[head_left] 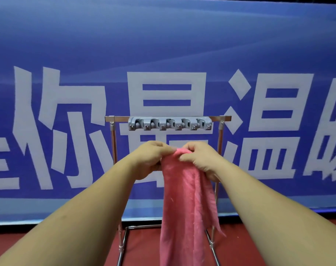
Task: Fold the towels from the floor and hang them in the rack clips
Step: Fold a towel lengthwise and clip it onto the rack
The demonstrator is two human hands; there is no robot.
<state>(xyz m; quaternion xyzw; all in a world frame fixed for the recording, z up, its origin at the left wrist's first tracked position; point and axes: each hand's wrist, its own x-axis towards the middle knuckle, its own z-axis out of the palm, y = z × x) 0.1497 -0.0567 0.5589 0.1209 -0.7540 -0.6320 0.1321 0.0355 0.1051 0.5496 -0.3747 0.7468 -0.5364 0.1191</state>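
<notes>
Pink towel's (184, 208) lower end past the bottom edge; rack (168, 118) feet likewise, perhaps.

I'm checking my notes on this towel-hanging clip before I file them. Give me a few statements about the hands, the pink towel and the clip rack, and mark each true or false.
1. Both hands grip the pink towel at its bunched top. True: the left hand and the right hand pinch it side by side.
2. The towel already hangs from a clip. False: it is held below the grey clip strip, apart from it.
3. Every clip in view is empty. True.
4. The clip strip sits on the top bar of a metal rack. True.
5. The rack stands on a green floor. False: the floor is red.
6. A second towel lies folded beside the rack. False: none is in view.
</notes>
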